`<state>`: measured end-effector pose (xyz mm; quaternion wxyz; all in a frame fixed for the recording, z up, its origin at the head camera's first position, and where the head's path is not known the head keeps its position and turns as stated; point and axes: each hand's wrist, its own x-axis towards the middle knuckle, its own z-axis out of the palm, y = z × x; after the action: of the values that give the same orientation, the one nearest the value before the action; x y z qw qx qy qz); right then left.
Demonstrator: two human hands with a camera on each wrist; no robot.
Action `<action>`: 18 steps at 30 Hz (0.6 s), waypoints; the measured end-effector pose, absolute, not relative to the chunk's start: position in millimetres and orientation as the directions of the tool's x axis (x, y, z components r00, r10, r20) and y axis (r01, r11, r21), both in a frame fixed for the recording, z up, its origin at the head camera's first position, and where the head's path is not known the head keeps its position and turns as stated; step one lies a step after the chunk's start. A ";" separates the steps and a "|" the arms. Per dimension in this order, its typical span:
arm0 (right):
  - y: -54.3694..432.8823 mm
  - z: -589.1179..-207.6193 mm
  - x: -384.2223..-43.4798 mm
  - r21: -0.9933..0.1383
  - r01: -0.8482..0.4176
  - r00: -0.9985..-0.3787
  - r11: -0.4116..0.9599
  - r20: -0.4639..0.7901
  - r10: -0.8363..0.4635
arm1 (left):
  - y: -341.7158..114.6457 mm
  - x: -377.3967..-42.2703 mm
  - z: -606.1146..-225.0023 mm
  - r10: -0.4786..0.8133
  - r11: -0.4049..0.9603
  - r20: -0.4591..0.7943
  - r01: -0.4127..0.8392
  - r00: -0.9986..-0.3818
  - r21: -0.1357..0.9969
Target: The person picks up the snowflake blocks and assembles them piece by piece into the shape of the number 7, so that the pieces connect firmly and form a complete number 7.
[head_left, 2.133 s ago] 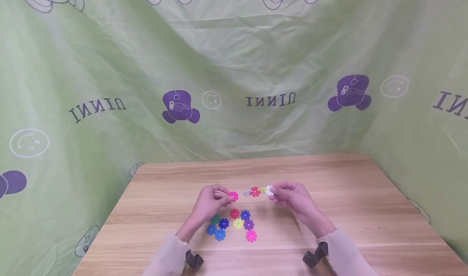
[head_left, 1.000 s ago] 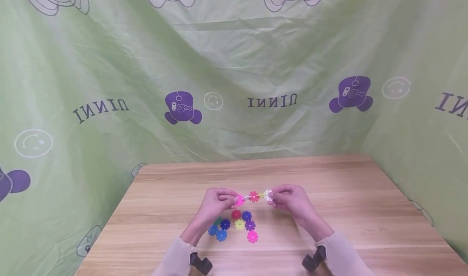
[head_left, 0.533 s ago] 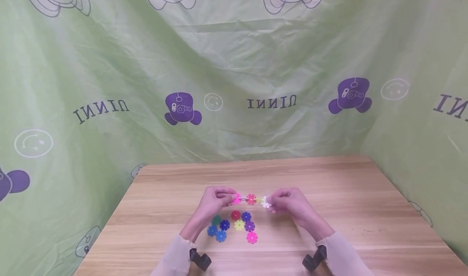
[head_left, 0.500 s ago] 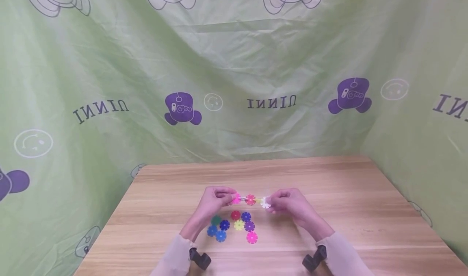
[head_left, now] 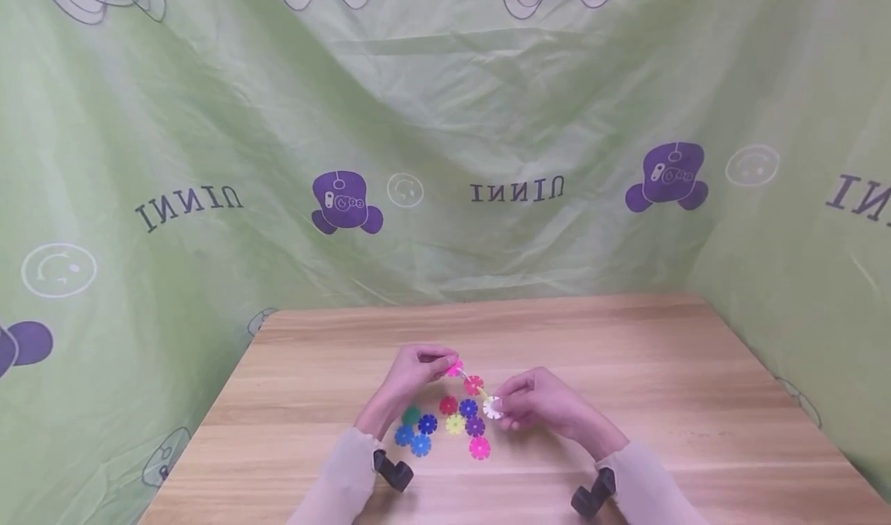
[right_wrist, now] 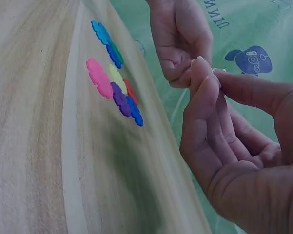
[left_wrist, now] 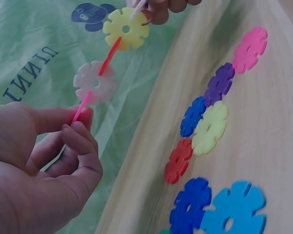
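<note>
A chain of interlocking snowflake discs is stretched between the hands above the table. From its left end it runs pink (head_left: 454,368), translucent white (left_wrist: 95,83), red (head_left: 473,385), yellow (left_wrist: 126,29) and white (head_left: 493,407). My left hand (head_left: 416,370) pinches the pink disc between thumb and fingers. At the opposite end, my right hand (head_left: 539,405) pinches the white disc, mostly hidden by the fingertips in the right wrist view. Seen from the head, the chain slants down toward the right hand.
Loose snowflake discs lie flat on the wooden table (head_left: 313,401) below the hands. One cluster has green, dark blue (head_left: 428,424) and light blue discs (head_left: 421,445). Another holds red, blue, yellow (head_left: 455,424), purple and pink ones (head_left: 479,448). A green curtain (head_left: 445,107) hangs behind.
Earlier the pink disc was apart from the chain; the left hand brought it against the translucent end, and it now sits joined. The right hand has since come lower and nearer, tilting the chain.
</note>
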<state>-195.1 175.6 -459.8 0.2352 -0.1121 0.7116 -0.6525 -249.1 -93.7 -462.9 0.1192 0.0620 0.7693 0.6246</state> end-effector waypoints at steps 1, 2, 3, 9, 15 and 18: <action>175.1 -459.4 -194.9 -0.982 0.144 -0.865 0.123 -0.186 -0.466 | -92.0 -250.1 -463.7 0.240 0.208 -0.105 -0.055 -0.965 0.977; 174.7 -459.1 -194.9 -0.982 0.144 -0.867 0.119 -0.183 -0.464 | -90.5 -250.7 -464.5 0.232 0.208 -0.105 -0.056 -0.967 0.977; 174.3 -458.8 -194.9 -0.983 0.148 -0.868 0.112 -0.184 -0.462 | -89.2 -251.1 -465.6 0.224 0.209 -0.102 -0.054 -0.969 0.976; 178.0 -459.2 -200.5 -0.985 0.159 -0.903 0.073 -0.175 -0.393 | -87.3 -250.4 -472.2 0.204 0.251 -0.096 -0.043 -0.974 0.967; 191.2 -457.1 -207.8 -0.987 0.151 -0.937 0.052 -0.160 -0.310 | -87.4 -246.0 -475.3 0.312 0.513 -0.054 0.120 -0.948 0.850; 197.6 -457.0 -210.6 -0.987 0.157 -0.941 0.026 -0.158 -0.300 | -84.9 -243.7 -477.6 0.401 0.599 -0.038 0.231 -0.915 0.767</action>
<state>-210.6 197.6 -457.0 0.1643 -0.0512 0.6972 -0.6959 -243.7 -84.9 -477.6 0.1037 0.1781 0.8881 0.4108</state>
